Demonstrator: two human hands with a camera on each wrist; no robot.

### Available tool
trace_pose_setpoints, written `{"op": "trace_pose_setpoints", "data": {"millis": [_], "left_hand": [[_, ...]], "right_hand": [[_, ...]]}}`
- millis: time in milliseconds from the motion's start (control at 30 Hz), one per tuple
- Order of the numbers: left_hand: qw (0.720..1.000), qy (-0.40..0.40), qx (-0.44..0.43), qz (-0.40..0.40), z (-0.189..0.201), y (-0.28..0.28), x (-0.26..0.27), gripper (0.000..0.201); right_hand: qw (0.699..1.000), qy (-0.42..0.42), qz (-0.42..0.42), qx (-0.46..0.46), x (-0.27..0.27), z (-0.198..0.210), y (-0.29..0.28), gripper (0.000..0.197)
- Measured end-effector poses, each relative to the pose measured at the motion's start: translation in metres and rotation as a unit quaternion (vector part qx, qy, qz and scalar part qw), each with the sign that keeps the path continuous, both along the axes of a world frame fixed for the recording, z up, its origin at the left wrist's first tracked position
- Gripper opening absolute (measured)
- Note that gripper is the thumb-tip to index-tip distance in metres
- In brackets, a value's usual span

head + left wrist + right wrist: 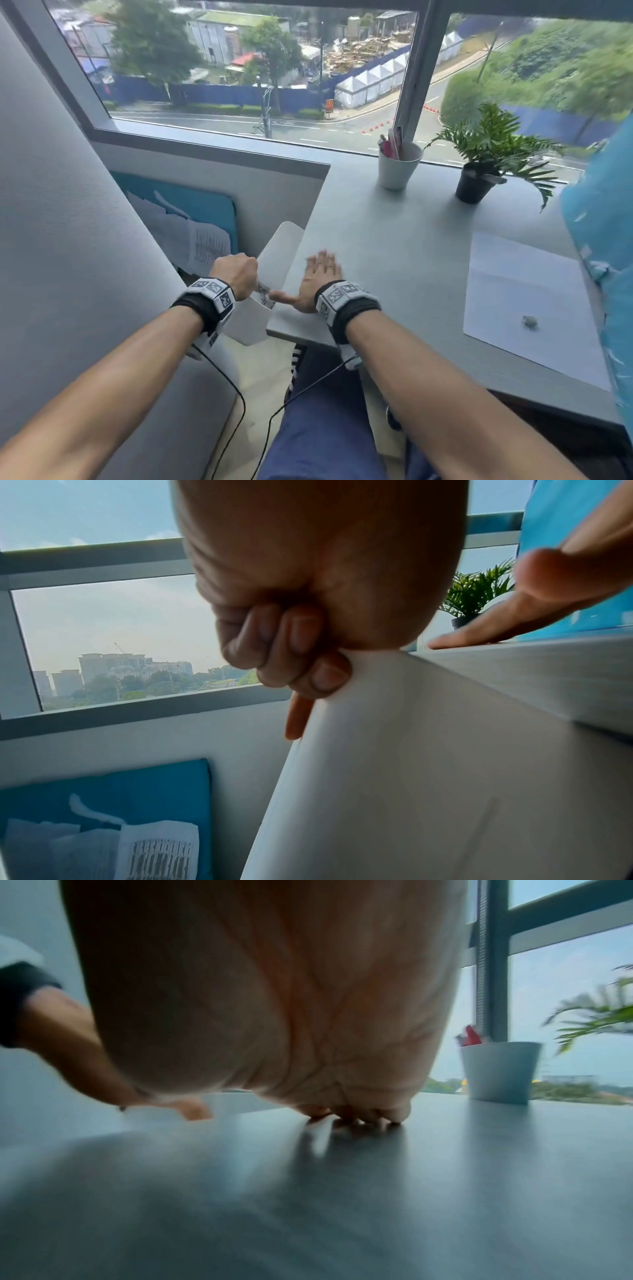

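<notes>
My left hand [236, 274] is curled round the edge of a white sheet of paper [279, 251], which bends down beside the left edge of the grey table [394, 233]. The left wrist view shows the left hand [301, 642] pinching the paper [411, 777] against the table edge [548, 674]. A few small grey scraps [263, 295] lie in the paper by my thumb. My right hand [320, 277] lies flat on the table near that edge, fingers straight and blurred. Seen from the right wrist, the right hand [274, 1001] has its fingertips touching the table [342, 1204].
A white cup with pens [399, 166] and a potted plant [479, 171] stand at the back by the window. Another white sheet [520, 301] with a small grey lump [530, 321] lies at the right, beside blue plastic [603, 222]. Below left is a blue folder with papers [191, 222].
</notes>
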State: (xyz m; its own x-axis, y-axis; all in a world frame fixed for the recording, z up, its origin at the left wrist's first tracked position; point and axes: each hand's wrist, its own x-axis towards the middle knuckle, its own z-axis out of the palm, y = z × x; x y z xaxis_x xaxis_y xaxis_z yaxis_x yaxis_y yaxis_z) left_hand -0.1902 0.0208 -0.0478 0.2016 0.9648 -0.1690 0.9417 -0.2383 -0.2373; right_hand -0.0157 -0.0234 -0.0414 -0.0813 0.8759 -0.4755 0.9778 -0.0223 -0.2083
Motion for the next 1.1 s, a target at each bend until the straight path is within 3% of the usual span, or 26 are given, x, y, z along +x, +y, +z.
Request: {"op": "trace_pose_setpoints", "data": {"millis": [100, 167, 433, 533, 600, 700, 767, 833, 933, 1033, 1100], "left_hand": [[1.000, 0.018, -0.002, -0.013, 0.005, -0.002, 0.003, 0.028], [1.000, 0.024, -0.005, -0.020, 0.007, -0.001, 0.003, 0.028], [1.000, 0.007, -0.017, -0.024, 0.013, 0.002, -0.004, 0.022], [0.999, 0.010, -0.017, -0.025, 0.014, 0.004, -0.003, 0.022], [0.999, 0.017, -0.009, -0.027, 0.015, 0.006, -0.002, 0.023], [0.999, 0.027, -0.011, -0.022, 0.018, 0.006, -0.001, 0.025], [0.999, 0.030, -0.008, -0.024, 0.020, 0.008, -0.001, 0.025], [0.999, 0.026, -0.009, -0.028, 0.021, 0.009, -0.002, 0.023], [0.999, 0.022, -0.009, -0.026, 0.018, 0.008, -0.006, 0.025], [0.999, 0.015, -0.005, -0.030, 0.015, 0.008, -0.007, 0.026], [0.999, 0.014, -0.010, -0.031, 0.013, 0.006, -0.007, 0.026]], "right_hand": [[0.992, 0.041, 0.113, 0.025, -0.039, -0.001, -0.003, 0.122], [0.987, 0.057, 0.144, 0.040, -0.044, 0.001, -0.002, 0.119], [0.997, -0.042, -0.048, 0.031, 0.072, 0.013, 0.031, 0.121], [0.996, -0.064, -0.058, -0.001, 0.061, 0.003, 0.028, 0.127], [0.999, -0.034, -0.001, 0.013, 0.024, -0.006, 0.023, 0.128], [0.988, 0.016, 0.150, 0.037, -0.033, -0.003, 0.016, 0.115], [0.981, 0.026, 0.184, 0.058, -0.044, 0.006, 0.018, 0.110], [0.985, 0.038, 0.148, 0.078, -0.029, 0.012, 0.024, 0.110], [0.995, -0.011, 0.042, 0.095, 0.029, 0.013, 0.033, 0.115], [0.992, -0.074, -0.103, 0.025, 0.089, 0.010, 0.027, 0.124], [0.986, -0.086, -0.144, -0.024, 0.093, 0.006, 0.014, 0.135]]}}
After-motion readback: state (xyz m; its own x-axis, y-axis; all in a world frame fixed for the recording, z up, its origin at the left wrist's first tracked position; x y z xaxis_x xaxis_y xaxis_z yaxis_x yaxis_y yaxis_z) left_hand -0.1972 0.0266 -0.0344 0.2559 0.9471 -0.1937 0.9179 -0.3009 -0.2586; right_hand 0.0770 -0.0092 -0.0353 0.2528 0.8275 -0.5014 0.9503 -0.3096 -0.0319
